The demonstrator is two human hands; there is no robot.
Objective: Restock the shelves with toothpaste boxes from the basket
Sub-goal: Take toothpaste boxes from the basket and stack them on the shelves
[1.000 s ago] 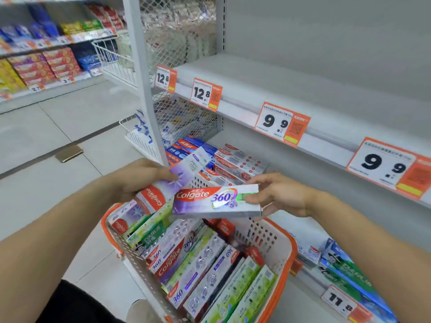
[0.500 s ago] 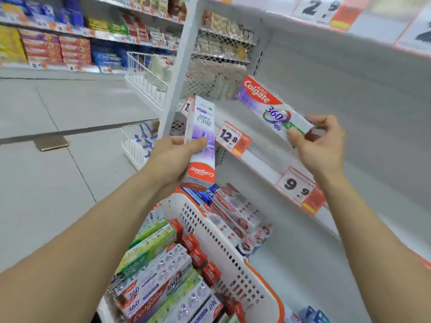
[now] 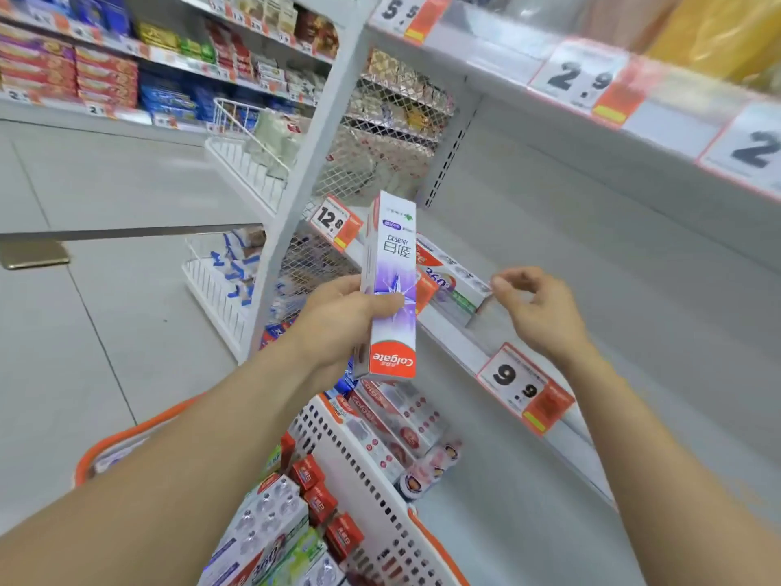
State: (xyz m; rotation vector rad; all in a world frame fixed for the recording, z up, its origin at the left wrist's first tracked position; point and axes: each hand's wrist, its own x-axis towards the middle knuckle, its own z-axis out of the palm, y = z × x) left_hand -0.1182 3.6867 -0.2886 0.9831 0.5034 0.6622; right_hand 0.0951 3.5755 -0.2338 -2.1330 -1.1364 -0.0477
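The left hand's fingers are wrapped tight around a purple and white toothpaste box; the left hand holds this box standing up on its end, with the red Colgate end at the bottom and the letters upside down; the box is in the air in front of the shelf, not touching it.

The right hand's fingers are curled and a little apart, with nothing between them; the right hand hangs just over the shelf, and its fingertips are right beside the end of a second toothpaste box; this second box lies flat on the shelf near the front edge, partly hidden behind the box that is held up; it is hard to tell if the fingertips touch it.

On the front edge of the shelf, a 12.8 price tag sits left of the lying box and a 9.9 price tag sits right of it.

Below the shelf is the white and orange basket; more toothpaste boxes lie inside it.
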